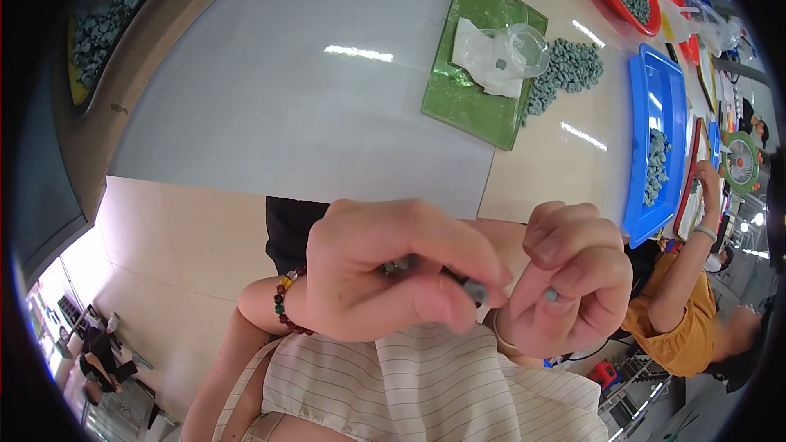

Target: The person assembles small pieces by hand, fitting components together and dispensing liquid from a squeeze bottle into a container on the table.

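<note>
Both my hands are raised close together in front of my striped top, before the table's near edge. My left hand (377,266), wearing a bead bracelet (280,299) at the wrist, is curled with thumb and forefinger pinching. A small dark piece (473,290) shows at those fingertips; it is blurred, and I cannot tell its kind. Just to the right, my right hand (577,290) is closed with bent fingers. It pinches a tiny blue-green stone (551,295) against the thumb. The fingers hide part of what each hand holds.
On the table, a green board (446,86) carries a white cloth (475,57) and a clear round dish (536,53). Beside it lies a pile of grey-green stones (573,65). Stones also fill a blue tray (676,106) and red basin (652,23). At right, a person (675,303) works.
</note>
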Tool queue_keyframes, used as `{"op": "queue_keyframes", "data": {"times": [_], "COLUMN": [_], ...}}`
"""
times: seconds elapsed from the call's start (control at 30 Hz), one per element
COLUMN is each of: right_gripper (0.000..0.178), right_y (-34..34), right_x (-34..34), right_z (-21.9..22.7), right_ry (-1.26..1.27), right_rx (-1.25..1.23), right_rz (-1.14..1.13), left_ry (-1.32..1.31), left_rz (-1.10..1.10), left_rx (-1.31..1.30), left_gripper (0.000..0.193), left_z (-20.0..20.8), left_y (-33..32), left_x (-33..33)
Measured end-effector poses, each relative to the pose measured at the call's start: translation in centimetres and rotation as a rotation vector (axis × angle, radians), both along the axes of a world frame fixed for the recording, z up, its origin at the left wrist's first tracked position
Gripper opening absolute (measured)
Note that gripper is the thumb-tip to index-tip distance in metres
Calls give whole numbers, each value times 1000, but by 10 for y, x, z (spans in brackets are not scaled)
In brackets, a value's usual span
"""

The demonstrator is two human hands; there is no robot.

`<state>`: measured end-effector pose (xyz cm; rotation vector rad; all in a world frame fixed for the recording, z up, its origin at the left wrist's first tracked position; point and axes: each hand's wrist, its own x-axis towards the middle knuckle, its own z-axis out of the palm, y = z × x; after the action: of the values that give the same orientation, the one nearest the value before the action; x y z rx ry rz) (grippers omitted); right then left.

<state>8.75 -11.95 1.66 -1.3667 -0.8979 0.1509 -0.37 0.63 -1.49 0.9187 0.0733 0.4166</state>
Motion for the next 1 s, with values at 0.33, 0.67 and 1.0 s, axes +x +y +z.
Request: {"op": "queue_keyframes", "data": {"times": [0.33, 0.67, 1.0], "right_gripper": [13, 18, 12], "right_y": [-3, 3, 1], "right_x": [0, -2, 1], "right_z": [-5, -7, -1], "right_ry": [71, -41, -243], "right_rx": [61, 55, -97], "right_rz": [24, -52, -23], "left_ry": [-174, -199, -106], "left_rz": [120, 45, 86], "left_rx": [198, 388, 120], "left_gripper": [16, 17, 22], "left_z": [1, -3, 5], "left_y": [-10, -5, -11], "left_x": [8, 8, 6]}}
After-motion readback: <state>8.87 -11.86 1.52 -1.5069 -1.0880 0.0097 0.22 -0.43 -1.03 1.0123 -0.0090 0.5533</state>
